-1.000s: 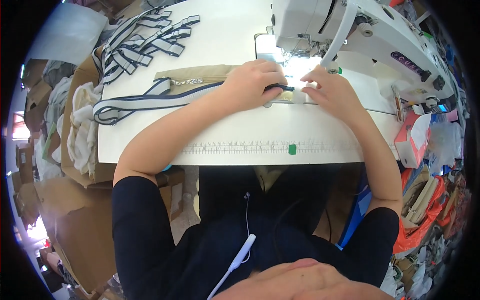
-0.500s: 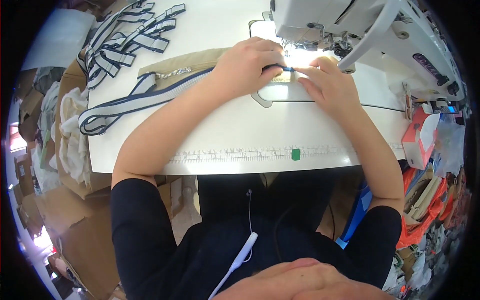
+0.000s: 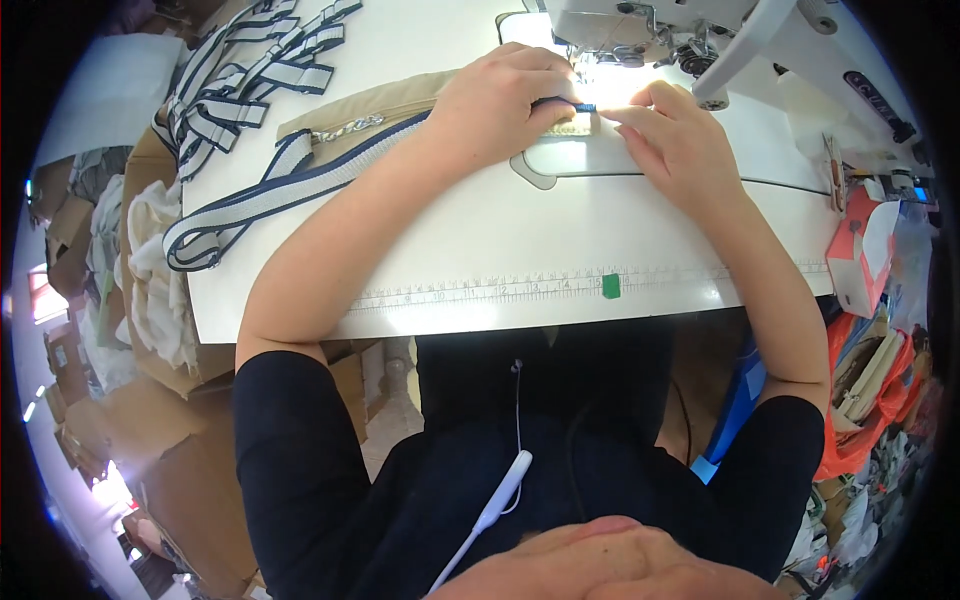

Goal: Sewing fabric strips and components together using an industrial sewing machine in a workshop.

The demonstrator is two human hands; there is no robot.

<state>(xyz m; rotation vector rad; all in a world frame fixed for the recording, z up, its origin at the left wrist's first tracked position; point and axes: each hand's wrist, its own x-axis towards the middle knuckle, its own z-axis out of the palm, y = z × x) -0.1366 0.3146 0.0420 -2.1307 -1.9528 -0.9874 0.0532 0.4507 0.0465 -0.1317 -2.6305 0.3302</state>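
My left hand (image 3: 505, 105) lies over a grey-white strap with navy edges (image 3: 300, 180), its thumb and fingers closed on the strap and the beige cloth under it. The strap's dark blue end (image 3: 584, 107) sticks out past my left thumb, beside the bright lamp glow of the sewing machine (image 3: 650, 35). My right hand (image 3: 682, 145) is on the other side of that end, thumb and forefinger drawn together close to it; glare hides what is between them. A beige cloth piece (image 3: 370, 110) with a silver chain (image 3: 348, 129) rests on the table beneath the strap.
Several more navy-edged straps (image 3: 240, 90) are heaped at the far left of the white table (image 3: 480, 235). A printed ruler (image 3: 480, 293) with a green mark (image 3: 611, 287) runs along the near edge. Small scissors (image 3: 833, 170) and a red-and-white box (image 3: 858, 235) are at the right.
The whole view has shifted a little, so the table and machine appear higher and further right. Both hands stay at the strap's end beside the machine.
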